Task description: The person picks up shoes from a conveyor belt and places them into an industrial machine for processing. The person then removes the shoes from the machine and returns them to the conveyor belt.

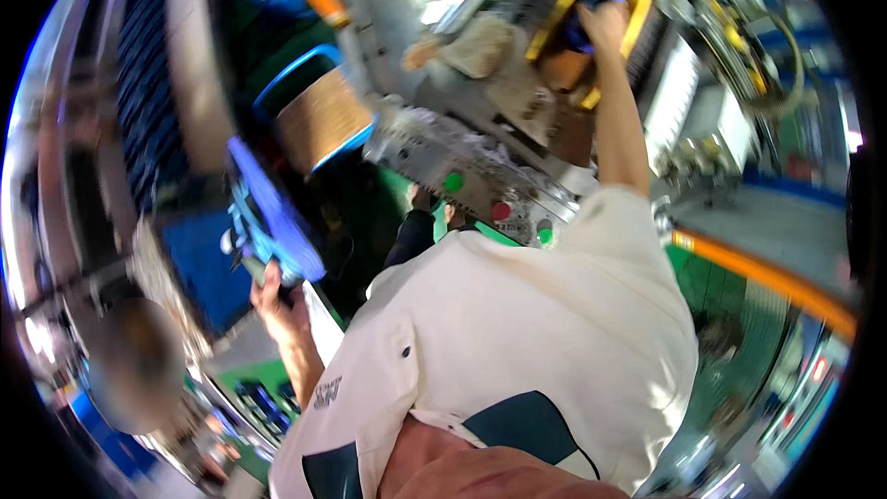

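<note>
the view is tilted and blurred at the rim, so fine detail is thin; a person in a cream shirt (517,333) fills the middle, and the 2 arms reach away from that shirt in opposite directions; they read as the wearer's own, though the camera angle makes this less than certain.

the right hand (605,23) is raised high and closed around a yellow handle (637,18) on the upper part of a grey machine (480,65); its fingers are wrapped over the bar, though the blue piece under them is too blurred to name; the left hand (277,296) is low at the left, fingers curled tight round the grip of a blue tool (273,212) that rises from the fist toward the upper left.

below the raised arm sits a control panel (480,180) with 2 green buttons and 1 red button (500,212); neither hand touches it; a wooden spool (323,115) with a blue rim stands left of the panel; an orange rail (767,277) runs along the right.

my reading: the step in hand is a steadying or pulling hold on the handle while the tool waits at the side; neither has been let go; the next move would call for a firm right grip kept square on the bar, the tool held clear of the spool, and care not to brush the buttons with the elbow.
</note>
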The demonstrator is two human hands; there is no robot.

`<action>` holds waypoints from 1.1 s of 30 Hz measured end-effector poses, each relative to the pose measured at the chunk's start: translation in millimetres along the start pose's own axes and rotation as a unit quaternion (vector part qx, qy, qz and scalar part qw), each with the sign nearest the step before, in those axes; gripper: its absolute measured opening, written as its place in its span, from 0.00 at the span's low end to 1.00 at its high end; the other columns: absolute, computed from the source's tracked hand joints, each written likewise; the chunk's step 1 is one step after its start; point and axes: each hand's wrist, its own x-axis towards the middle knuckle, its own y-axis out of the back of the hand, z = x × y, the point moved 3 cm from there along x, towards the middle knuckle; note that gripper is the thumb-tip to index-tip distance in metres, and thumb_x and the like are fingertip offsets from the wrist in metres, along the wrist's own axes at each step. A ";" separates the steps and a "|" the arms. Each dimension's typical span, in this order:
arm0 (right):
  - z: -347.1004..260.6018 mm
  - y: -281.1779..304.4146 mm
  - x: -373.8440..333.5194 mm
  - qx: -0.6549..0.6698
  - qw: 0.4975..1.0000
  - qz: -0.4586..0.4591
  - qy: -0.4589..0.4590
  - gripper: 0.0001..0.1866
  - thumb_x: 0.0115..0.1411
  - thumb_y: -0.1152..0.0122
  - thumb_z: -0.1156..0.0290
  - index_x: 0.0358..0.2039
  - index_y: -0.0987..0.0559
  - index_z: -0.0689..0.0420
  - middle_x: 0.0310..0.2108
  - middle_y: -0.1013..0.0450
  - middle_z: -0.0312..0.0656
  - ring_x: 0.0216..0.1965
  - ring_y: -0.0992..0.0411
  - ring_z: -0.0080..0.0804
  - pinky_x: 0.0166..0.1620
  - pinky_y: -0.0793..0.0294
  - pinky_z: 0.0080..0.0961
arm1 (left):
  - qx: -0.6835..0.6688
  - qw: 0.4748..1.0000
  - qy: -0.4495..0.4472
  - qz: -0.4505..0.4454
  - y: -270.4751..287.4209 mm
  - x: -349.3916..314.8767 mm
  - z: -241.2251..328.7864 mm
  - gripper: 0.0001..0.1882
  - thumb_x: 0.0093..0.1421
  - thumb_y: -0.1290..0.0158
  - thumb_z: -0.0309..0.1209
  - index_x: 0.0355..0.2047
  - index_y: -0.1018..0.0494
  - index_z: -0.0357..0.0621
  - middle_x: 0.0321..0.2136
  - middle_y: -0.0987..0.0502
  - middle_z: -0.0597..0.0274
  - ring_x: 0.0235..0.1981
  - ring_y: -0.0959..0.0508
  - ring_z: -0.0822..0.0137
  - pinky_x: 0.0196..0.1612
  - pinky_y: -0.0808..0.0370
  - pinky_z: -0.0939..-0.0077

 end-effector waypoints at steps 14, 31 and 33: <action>-83.5 -113.3 -340.6 0.267 0.853 -0.297 0.335 0.14 0.59 0.54 0.68 0.44 0.27 0.59 0.36 0.31 0.47 0.39 0.32 0.39 0.41 0.33 0.29 | -0.163 0.948 0.130 0.242 101.3 -116.8 -72.6 0.20 0.51 0.42 0.31 0.41 0.32 0.33 0.35 0.27 0.53 0.35 0.26 0.61 0.36 0.25 0.58; -595.8 315.3 -547.4 0.499 0.534 -0.110 0.673 0.05 0.51 0.42 0.78 0.31 0.22 0.58 0.28 0.25 0.39 0.27 0.28 0.25 0.35 0.29 0.20 | 0.019 0.777 0.076 0.625 587.9 -26.0 -217.4 0.32 0.41 0.37 0.33 0.46 0.33 0.27 0.40 0.26 0.41 0.40 0.24 0.51 0.45 0.29 0.66; -658.3 361.5 -606.5 0.523 0.438 -0.109 0.724 0.06 0.51 0.41 0.77 0.31 0.22 0.59 0.27 0.25 0.40 0.27 0.28 0.25 0.34 0.29 0.21 | 0.107 0.761 0.055 0.638 587.8 -25.0 -204.4 0.41 0.43 0.39 0.39 0.54 0.42 0.32 0.45 0.29 0.39 0.47 0.28 0.46 0.50 0.33 0.63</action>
